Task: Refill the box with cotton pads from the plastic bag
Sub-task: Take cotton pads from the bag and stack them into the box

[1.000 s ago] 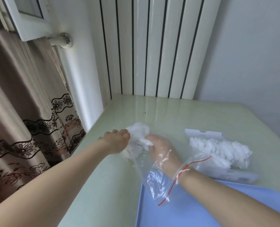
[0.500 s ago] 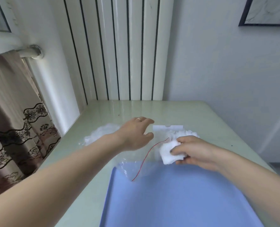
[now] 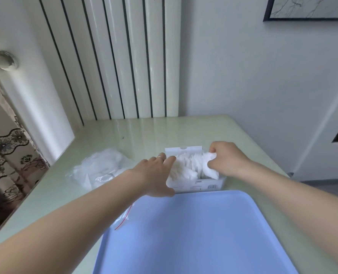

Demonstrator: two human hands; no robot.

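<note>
A white box stands open on the pale green table, filled with white cotton pads. My right hand is closed on a wad of pads at the box's right end, pressed down among the others. My left hand rests on the box's left end, fingers spread over the pads and thumb against the front wall. The clear plastic bag with a red zip line lies to the left, with white pads still inside.
A light blue tray lies at the near edge, touching the box front. The bag's red-lined mouth runs under my left forearm beside the tray. A white radiator stands behind the table, a curtain at left, a wall at right.
My right hand left the bag and carried a wad of pads right into the box. My left hand let go of the bag and moved onto the box's left end.
</note>
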